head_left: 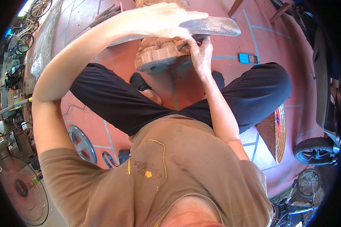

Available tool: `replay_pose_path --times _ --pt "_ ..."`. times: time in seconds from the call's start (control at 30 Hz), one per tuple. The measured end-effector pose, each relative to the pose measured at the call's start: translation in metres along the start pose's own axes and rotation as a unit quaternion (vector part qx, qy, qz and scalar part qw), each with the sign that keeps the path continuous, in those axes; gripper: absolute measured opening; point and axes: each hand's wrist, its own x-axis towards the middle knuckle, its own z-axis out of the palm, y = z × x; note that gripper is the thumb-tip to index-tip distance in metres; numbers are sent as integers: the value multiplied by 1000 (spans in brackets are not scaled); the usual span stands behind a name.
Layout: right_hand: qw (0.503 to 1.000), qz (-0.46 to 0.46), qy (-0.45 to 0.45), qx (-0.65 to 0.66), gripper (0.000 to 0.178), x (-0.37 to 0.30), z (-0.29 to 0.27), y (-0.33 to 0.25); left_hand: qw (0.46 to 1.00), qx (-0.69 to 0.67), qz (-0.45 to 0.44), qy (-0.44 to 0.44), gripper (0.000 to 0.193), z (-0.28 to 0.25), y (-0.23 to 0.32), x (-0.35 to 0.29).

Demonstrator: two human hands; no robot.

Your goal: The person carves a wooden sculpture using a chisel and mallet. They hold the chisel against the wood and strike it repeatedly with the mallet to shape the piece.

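A reddish-brown carved wooden piece [155, 53] with rippled, ridged sides rests on the floor in front of me, between my bent knees. My left hand [165, 20] reaches across above it and is closed around a flat, greyish wooden club [216, 27], with one finger stretched along it. Strong light washes out part of this hand. My right hand [202, 56], just under the club, pinches a thin dark carving chisel [182, 45] whose end meets the carving's right side. The fingers and the club hide most of the chisel.
A blue keypad phone [248, 58] lies on the red tiles to the right. Beyond my left forearm sits a pink-edged tray [119, 6] of tools. A conical hat [272, 132] and motorbike wheel [315, 150] are at right; a fan [22, 191] stands at lower left.
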Motion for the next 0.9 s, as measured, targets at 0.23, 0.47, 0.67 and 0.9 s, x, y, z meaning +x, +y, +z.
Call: replay_pose_path --times 0.23,0.47,0.67,0.9 --pt "987 120 13 104 23 4 -8 -8 997 -11 -65 46 77 -11 -12 -23" --pt "981 155 -43 109 20 2 -9 -6 986 -62 -105 115 75 5 -41 -55" --pt "985 105 22 137 24 6 -16 -16 901 -284 -252 210 63 40 -62 -84" --pt "994 68 -3 85 23 3 -4 -10 769 -558 -190 247 52 51 -73 -89"
